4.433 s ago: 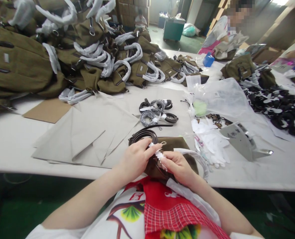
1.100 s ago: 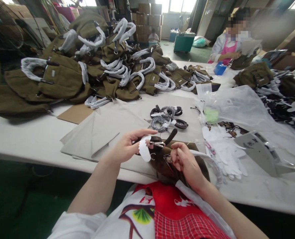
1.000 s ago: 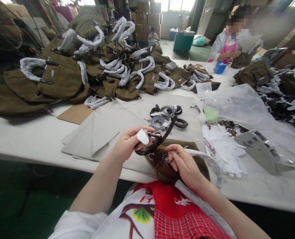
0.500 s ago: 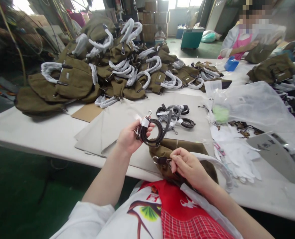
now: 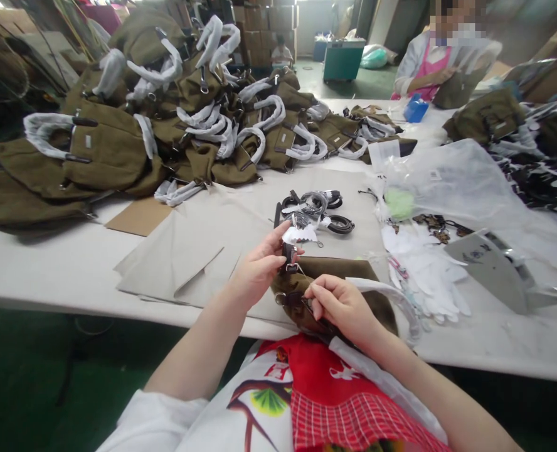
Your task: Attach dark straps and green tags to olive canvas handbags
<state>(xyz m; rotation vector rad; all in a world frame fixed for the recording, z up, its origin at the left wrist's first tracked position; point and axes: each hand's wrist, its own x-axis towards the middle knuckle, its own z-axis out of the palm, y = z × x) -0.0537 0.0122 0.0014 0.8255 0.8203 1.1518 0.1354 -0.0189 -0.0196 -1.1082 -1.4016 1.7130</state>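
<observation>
Turned edge-on since the earlier frame, the strap [image 5: 288, 253] sits between the left hand's [image 5: 258, 267] thumb and fingers. Across the table [image 5: 485, 339] spreads a bag pile [image 5: 113, 141]; nearer, the right hand [image 5: 342, 304] pinches one brown bag [image 5: 337, 267] by its zip [image 5: 308, 305]. White paper [image 5: 300, 235] tops the strap.

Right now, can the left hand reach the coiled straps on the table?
Probably yes: no barrier stands before the coiled straps, just beyond the left hand, though this hand holds a dark strap.
</observation>
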